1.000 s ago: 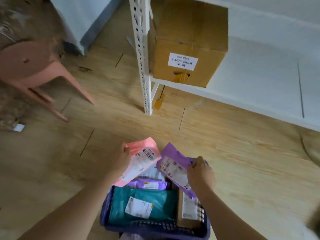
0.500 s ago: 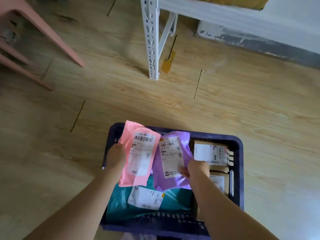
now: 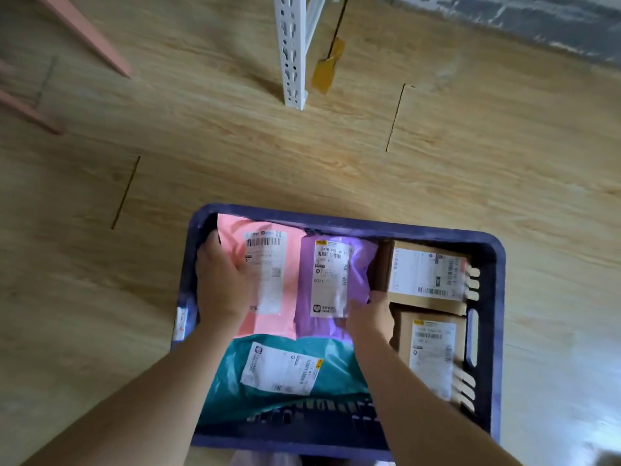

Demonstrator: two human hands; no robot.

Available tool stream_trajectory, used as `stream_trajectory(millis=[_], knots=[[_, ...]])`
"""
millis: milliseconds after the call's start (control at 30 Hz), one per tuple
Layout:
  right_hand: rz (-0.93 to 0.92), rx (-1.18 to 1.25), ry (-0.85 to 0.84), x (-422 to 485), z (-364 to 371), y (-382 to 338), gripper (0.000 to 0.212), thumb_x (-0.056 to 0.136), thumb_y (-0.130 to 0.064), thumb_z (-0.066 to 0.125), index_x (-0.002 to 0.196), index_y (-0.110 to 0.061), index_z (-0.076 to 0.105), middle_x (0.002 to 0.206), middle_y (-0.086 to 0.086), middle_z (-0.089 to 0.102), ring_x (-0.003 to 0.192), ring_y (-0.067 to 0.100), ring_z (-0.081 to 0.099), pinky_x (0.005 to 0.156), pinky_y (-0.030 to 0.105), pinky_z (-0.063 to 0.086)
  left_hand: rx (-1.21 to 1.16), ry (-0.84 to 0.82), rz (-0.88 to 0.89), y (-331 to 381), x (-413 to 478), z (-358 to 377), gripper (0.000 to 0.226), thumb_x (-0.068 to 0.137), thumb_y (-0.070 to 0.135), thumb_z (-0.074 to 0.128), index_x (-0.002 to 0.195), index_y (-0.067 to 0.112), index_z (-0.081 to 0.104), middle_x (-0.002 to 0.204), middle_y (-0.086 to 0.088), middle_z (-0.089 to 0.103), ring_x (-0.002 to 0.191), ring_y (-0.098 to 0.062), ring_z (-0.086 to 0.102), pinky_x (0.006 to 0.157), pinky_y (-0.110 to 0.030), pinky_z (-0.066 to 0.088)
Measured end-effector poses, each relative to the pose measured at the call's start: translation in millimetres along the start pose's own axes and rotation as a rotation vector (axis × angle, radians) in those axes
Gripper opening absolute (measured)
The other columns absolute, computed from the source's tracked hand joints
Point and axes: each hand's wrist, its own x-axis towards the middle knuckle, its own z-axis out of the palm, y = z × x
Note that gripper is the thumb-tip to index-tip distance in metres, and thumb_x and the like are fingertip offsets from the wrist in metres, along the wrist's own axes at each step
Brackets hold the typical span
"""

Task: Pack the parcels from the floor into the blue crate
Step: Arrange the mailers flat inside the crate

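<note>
Inside the crate (image 3: pixel 498 297), against its far wall, we hold the pink parcel (image 3: pixel 293 277) and purple parcel (image 3: pixel 305 297) side by side, edges touching. Our left hand (image 3: pixel 220 280) curls its fingers (image 3: pixel 243 269) round the pink one's left edge; our right hand (image 3: pixel 369 317) grips the purple one's near right corner. Two boxes (image 3: pixel 426 274) fill the right side; bare floor (image 3: pixel 302 163) surrounds the crate.

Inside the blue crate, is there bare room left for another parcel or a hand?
Hardly any. The pink mailer, purple mailer, teal mailer, far cardboard box and near cardboard box crowd the blue crate; only a dark slot between purple mailer and far cardboard box shows. Wooden floor is bare from far rim to white rack post.
</note>
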Motion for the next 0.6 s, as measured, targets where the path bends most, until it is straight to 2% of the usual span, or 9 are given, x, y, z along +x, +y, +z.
stream_trajectory(millis=[100, 167, 233, 300, 333, 400, 467, 533, 600], knots=[[-0.396, -0.386, 0.111, -29.3, -8.1, 8.1, 0.041, 0.090, -0.012, 0.050, 0.129, -0.018, 0.038, 0.124, 0.007, 0.054, 0.077, 0.023, 0.054, 0.053, 0.025, 0.034, 0.277, 0.066, 0.548, 7.5, -21.5, -6.0, 0.050, 0.083, 0.013, 0.052, 0.133, 0.012, 0.049, 0.134, -0.013, 0.051, 0.119, -0.032, 0.049, 0.095, -0.043, 0.041], [-0.558, -0.546, 0.140, -34.4, -11.5, 7.4, 0.060, 0.087, -0.007, 0.053, 0.139, -0.026, 0.032, 0.144, 0.001, 0.035, 0.102, 0.022, 0.055, 0.056, 0.025, 0.040, 0.392, -0.073, 0.728, 2.1, -25.8, -2.2, 0.045, 0.083, 0.024, 0.052, 0.128, 0.018, 0.054, 0.132, -0.009, 0.054, 0.118, -0.030, 0.052, 0.093, -0.042, 0.042], [-0.677, -0.787, -0.020, -30.8, -7.6, 4.6, 0.075, 0.086, 0.000, 0.051, 0.145, -0.036, 0.024, 0.156, -0.002, 0.013, 0.129, 0.019, 0.037, 0.069, 0.026, 0.051, 0.542, -0.331, 0.691, -1.8, -27.4, 1.9, 0.057, 0.080, 0.041, 0.060, 0.132, 0.019, 0.051, 0.143, -0.010, 0.046, 0.130, -0.032, 0.046, 0.101, -0.047, 0.043], [-0.738, -0.961, -0.196, -27.4, -1.2, -1.0, 0.088, 0.084, 0.009, 0.046, 0.148, -0.041, 0.010, 0.159, -0.006, -0.009, 0.135, 0.021, 0.026, 0.076, 0.029, 0.054, 0.636, -0.500, 0.646, -14.4, -24.0, 9.3, 0.084, 0.084, 0.049, 0.056, 0.151, 0.019, 0.014, 0.159, -0.009, 0.003, 0.147, -0.031, 0.008, 0.114, -0.051, 0.025], [-0.769, -1.024, -0.241, -22.8, 3.4, -2.3, 0.094, 0.084, 0.012, 0.045, 0.149, -0.041, 0.003, 0.158, -0.006, -0.016, 0.135, 0.023, 0.025, 0.078, 0.031, 0.054, 0.633, -0.597, 0.603, -20.2, -20.0, 11.5, 0.090, 0.088, 0.049, 0.051, 0.148, 0.019, -0.010, 0.155, -0.004, -0.019, 0.146, -0.026, -0.011, 0.119, -0.048, 0.015], [-0.799, -1.069, -0.243, -11.8, 12.5, -4.3, 0.100, 0.085, 0.010, 0.050, 0.148, -0.040, -0.009, 0.155, -0.006, -0.026, 0.136, 0.026, 0.024, 0.081, 0.035, 0.055, 0.615, -0.645, 0.599, -20.9, -11.5, 11.4, 0.102, 0.088, 0.051, 0.053, 0.137, 0.015, -0.029, 0.145, 0.001, -0.037, 0.139, -0.018, -0.026, 0.121, -0.037, 0.001], [-0.823, -1.137, -0.223, 1.1, 23.1, -4.3, 0.102, 0.087, 0.001, 0.058, 0.147, -0.035, -0.016, 0.153, -0.006, -0.031, 0.139, 0.027, 0.021, 0.081, 0.035, 0.055, 0.616, -0.631, 0.614, -19.1, -5.8, 11.2, 0.117, 0.080, 0.055, 0.061, 0.139, 0.011, -0.030, 0.145, 0.000, -0.040, 0.138, -0.016, -0.027, 0.112, -0.027, -0.002], [-0.845, -1.201, -0.210, 10.1, 29.7, -7.2, 0.099, 0.090, -0.003, 0.058, 0.148, -0.030, -0.019, 0.153, -0.005, -0.032, 0.140, 0.027, 0.020, 0.081, 0.033, 0.054, 0.594, -0.599, 0.628, -25.8, -1.3, 18.7, 0.129, 0.070, 0.055, 0.072, 0.144, 0.008, -0.022, 0.150, -0.005, -0.032, 0.139, -0.019, -0.019, 0.110, -0.027, 0.001], [-0.850, -1.223, -0.208, 18.7, 35.6, -9.5, 0.093, 0.093, -0.008, 0.055, 0.149, -0.027, -0.017, 0.154, -0.005, -0.030, 0.140, 0.026, 0.019, 0.082, 0.033, 0.052, 0.609, -0.547, 0.701, -36.0, 2.2, 31.2, 0.141, 0.046, 0.055, 0.085, 0.150, 0.007, 0.004, 0.156, -0.016, 0.002, 0.141, -0.029, 0.009, 0.111, -0.041, 0.032]])
